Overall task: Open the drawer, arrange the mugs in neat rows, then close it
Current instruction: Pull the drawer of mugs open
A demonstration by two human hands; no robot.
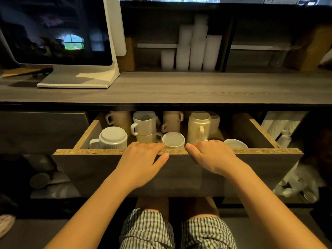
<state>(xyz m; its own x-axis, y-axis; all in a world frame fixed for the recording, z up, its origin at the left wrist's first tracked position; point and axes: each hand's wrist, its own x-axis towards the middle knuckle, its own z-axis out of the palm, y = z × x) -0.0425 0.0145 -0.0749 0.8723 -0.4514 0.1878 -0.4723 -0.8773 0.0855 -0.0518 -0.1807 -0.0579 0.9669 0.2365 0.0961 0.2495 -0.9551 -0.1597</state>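
Note:
The drawer (pixel 269 151) stands partly pulled out below the grey counter, its chipboard front edge facing me. Both hands grip that front edge: my left hand (pixel 142 159) left of centre, fingers hooked over the top and thumb on the front panel, my right hand (pixel 210 155) right of centre. Inside stand several white and cream ribbed mugs. An upside-down white mug (pixel 112 138) is at front left. A stacked white pair (pixel 144 124) is behind it. An upright white mug (pixel 173 139) sits between my hands. A tall cream mug (pixel 198 126) and a low white cup (pixel 235 143) are on the right.
A grey counter (pixel 179 88) overhangs the drawer's back half. A white-framed screen (pixel 57 31) stands on it at left. Stacks of white cups (pixel 192 49) fill the shelf behind. More cup stacks (pixel 280 123) lie right of the drawer. My knees in checked shorts (pixel 176 230) are below.

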